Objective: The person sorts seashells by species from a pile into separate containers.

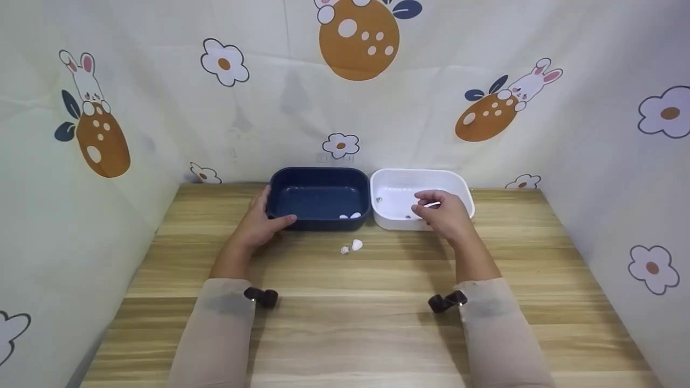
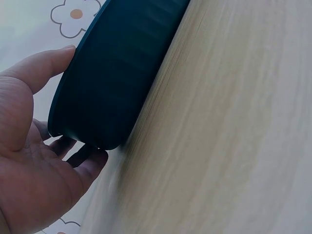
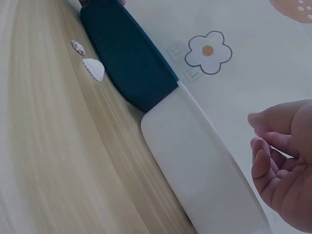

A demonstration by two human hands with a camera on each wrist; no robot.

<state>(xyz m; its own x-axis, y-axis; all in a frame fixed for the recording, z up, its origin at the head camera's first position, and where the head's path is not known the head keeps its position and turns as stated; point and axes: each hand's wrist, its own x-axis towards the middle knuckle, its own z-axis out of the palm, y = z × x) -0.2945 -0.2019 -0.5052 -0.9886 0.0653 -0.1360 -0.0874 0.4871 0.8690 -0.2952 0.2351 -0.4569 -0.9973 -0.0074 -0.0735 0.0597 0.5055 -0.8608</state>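
Note:
My left hand (image 1: pixel 260 221) grips the left end of a dark blue basin (image 1: pixel 318 224), thumb along its front rim and fingers around the side. Two white shells (image 1: pixel 349 216) lie inside that basin at its front right. Over the white basin (image 1: pixel 401 223) hovers my right hand (image 1: pixel 444 215), fingers loosely curled, with a gap between thumb and index fingertips and nothing visible held. Small shells (image 1: pixel 379 200) sit inside the white basin. On the table before the basins lie a white fan-shaped shell (image 3: pixel 94 69) and a small spiral shell (image 3: pixel 78 47).
Both basins stand side by side at the back of the wood-grain table (image 1: pixel 345 328), close to a patterned cloth backdrop (image 1: pixel 259 118). Cloth also hangs along both sides. A black wrist camera (image 1: pixel 261 297) is strapped to each sleeved forearm.

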